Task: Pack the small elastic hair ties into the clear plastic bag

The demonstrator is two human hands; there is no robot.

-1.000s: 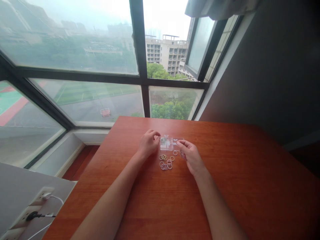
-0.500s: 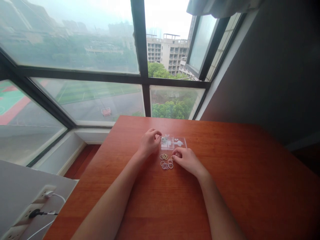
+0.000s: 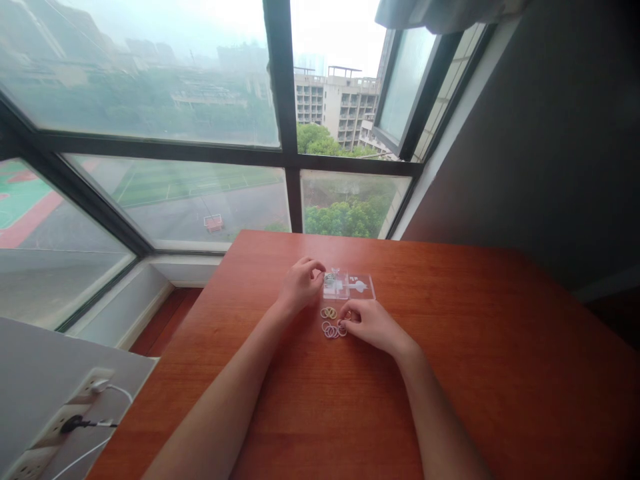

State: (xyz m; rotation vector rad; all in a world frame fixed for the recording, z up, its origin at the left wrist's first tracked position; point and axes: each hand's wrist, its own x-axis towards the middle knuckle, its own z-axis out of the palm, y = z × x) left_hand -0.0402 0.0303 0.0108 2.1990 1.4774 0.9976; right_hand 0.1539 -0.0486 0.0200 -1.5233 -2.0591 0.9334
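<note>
At the left edge of a clear plastic box [image 3: 336,288], the curled fingers of my left hand [image 3: 301,285] grip its side. The box's lid [image 3: 361,287] lies open to the right, with white print on it. Small pale and dark bits [image 3: 330,279] are in the box's left part. My right hand [image 3: 373,325] pinches at a small pale ring, perhaps a hair tie [image 3: 343,331], on the table; its fingertips partly cover it. Several pinkish-white rings [image 3: 330,331] overlap beside it. Just above them lies a short row of yellowish rings [image 3: 329,313].
The reddish-brown wooden table [image 3: 475,360] spreads under both arms. Dark-framed windows [image 3: 293,160] stand behind its far edge. A grey wall [image 3: 525,153] rises on the right. Sockets with plugged-in cables [image 3: 75,425] are at the lower left.
My right hand has moved slightly down and left, from beside the yellowish rings to the right end of the pinkish-white group. My left hand stays at the box.
</note>
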